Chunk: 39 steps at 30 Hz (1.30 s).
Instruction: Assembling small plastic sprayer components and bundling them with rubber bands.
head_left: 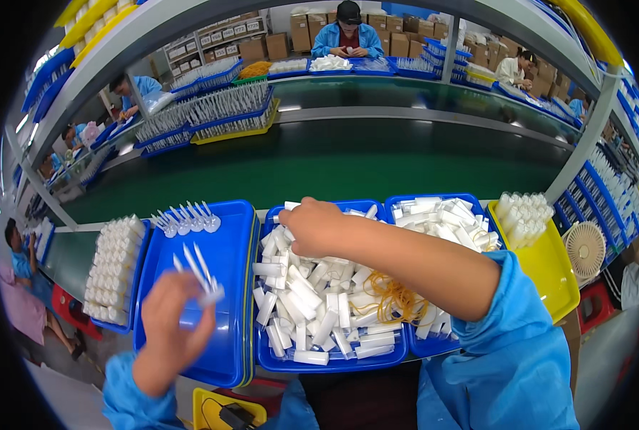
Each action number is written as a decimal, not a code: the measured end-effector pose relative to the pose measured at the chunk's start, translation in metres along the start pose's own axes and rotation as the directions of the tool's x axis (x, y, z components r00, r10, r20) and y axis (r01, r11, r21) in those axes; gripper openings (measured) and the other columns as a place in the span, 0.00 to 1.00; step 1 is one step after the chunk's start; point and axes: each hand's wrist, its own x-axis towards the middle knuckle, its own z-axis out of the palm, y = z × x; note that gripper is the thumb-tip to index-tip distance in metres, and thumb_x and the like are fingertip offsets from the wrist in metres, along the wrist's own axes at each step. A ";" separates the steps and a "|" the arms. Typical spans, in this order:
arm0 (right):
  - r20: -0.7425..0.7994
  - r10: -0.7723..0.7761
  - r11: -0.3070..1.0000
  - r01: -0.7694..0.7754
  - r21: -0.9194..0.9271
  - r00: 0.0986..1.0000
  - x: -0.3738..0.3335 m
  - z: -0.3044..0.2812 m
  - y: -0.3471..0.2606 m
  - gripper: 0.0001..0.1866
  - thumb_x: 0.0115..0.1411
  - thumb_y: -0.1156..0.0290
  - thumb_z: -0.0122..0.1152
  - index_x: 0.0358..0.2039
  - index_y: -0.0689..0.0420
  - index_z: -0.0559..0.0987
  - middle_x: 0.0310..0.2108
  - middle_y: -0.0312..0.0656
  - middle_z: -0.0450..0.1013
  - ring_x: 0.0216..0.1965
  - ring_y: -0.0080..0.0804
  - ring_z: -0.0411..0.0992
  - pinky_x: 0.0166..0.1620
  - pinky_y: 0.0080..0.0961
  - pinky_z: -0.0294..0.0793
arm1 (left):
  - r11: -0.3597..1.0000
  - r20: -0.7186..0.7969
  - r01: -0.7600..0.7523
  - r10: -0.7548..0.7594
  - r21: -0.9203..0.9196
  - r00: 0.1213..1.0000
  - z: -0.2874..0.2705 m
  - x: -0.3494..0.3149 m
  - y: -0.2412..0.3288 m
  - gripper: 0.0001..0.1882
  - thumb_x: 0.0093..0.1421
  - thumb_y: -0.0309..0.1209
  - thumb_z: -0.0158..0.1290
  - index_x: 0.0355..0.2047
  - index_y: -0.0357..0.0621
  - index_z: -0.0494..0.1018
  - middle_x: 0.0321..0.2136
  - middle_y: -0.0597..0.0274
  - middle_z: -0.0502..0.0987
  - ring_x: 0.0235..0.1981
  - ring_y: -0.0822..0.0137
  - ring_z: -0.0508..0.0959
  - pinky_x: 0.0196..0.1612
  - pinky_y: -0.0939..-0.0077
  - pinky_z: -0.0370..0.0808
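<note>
My left hand [172,322], blurred by motion, is over the blue tray [190,351] on the left. Between its thumb and fingers are a few white pointed sticks with clear round bases [208,279]. Several like pieces [187,218] stand upright in a row along that tray's far edge. My right hand [316,226] reaches across to the far left corner of the middle blue tray [334,365]. Its fingers curl down at the white tube-shaped pieces [301,294] heaped there; whatever they grip is hidden. Yellow rubber bands [391,297] lie on the heap's right side.
Another blue tray [434,347] of white pieces adjoins on the right, beside a yellow tray [549,283] with clustered pieces and a small fan [585,244]. A tray of upright white tubes [115,269] stands far left. Beyond runs a green conveyor belt [334,161]; people work past it.
</note>
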 end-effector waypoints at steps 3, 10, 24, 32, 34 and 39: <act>0.079 -0.007 0.997 0.014 -0.076 0.997 0.013 0.006 -0.005 0.21 0.46 0.76 0.54 0.45 0.59 0.71 0.38 0.48 0.73 0.44 0.42 0.70 0.42 0.37 0.72 | 0.987 0.092 0.083 -0.071 -0.136 0.993 -0.018 -0.041 0.036 0.15 0.40 0.15 0.55 0.30 0.37 0.66 0.29 0.53 0.70 0.33 0.60 0.75 0.34 0.72 0.72; 0.262 -0.030 0.991 0.063 -0.120 0.964 0.019 -0.001 -0.023 0.25 0.44 0.79 0.55 0.48 0.58 0.70 0.38 0.48 0.73 0.42 0.44 0.72 0.40 0.36 0.73 | 0.347 0.039 0.334 -0.639 -0.876 0.769 0.038 -0.082 0.090 0.17 0.48 0.19 0.51 0.36 0.39 0.57 0.28 0.52 0.68 0.30 0.60 0.75 0.36 0.65 0.76; 0.066 -0.059 0.992 0.051 0.117 0.996 -0.020 -0.003 0.009 0.21 0.50 0.77 0.55 0.46 0.61 0.66 0.32 0.51 0.71 0.35 0.43 0.72 0.35 0.35 0.70 | 0.206 0.144 0.299 -0.546 -0.932 0.825 0.084 -0.082 0.086 0.16 0.50 0.16 0.53 0.37 0.36 0.60 0.33 0.54 0.68 0.33 0.64 0.75 0.40 0.71 0.74; 0.161 0.237 0.054 -0.178 0.982 0.958 -0.110 -0.006 -0.004 0.17 0.58 0.71 0.54 0.48 0.61 0.70 0.26 0.34 0.68 0.23 0.19 0.62 0.28 0.16 0.64 | 0.340 0.141 0.284 -0.389 -0.896 0.910 0.083 -0.069 0.101 0.06 0.53 0.20 0.54 0.31 0.37 0.70 0.33 0.54 0.71 0.35 0.64 0.72 0.38 0.75 0.69; 0.183 0.215 -0.165 -0.149 0.975 0.959 -0.129 -0.002 -0.003 0.17 0.59 0.71 0.53 0.48 0.62 0.70 0.28 0.31 0.68 0.24 0.15 0.61 0.28 0.12 0.63 | 0.353 0.103 0.227 -0.338 -0.908 0.936 0.096 -0.073 0.103 0.06 0.52 0.19 0.53 0.31 0.38 0.69 0.31 0.54 0.69 0.32 0.65 0.73 0.37 0.73 0.71; 0.225 0.208 -0.291 -0.160 0.943 0.952 -0.153 -0.002 0.003 0.18 0.60 0.73 0.52 0.50 0.63 0.69 0.30 0.32 0.68 0.25 0.14 0.61 0.28 0.11 0.63 | 0.383 0.068 0.153 -0.226 -0.911 0.972 0.098 -0.057 0.109 0.06 0.52 0.19 0.55 0.30 0.39 0.70 0.29 0.54 0.71 0.26 0.67 0.72 0.33 0.74 0.70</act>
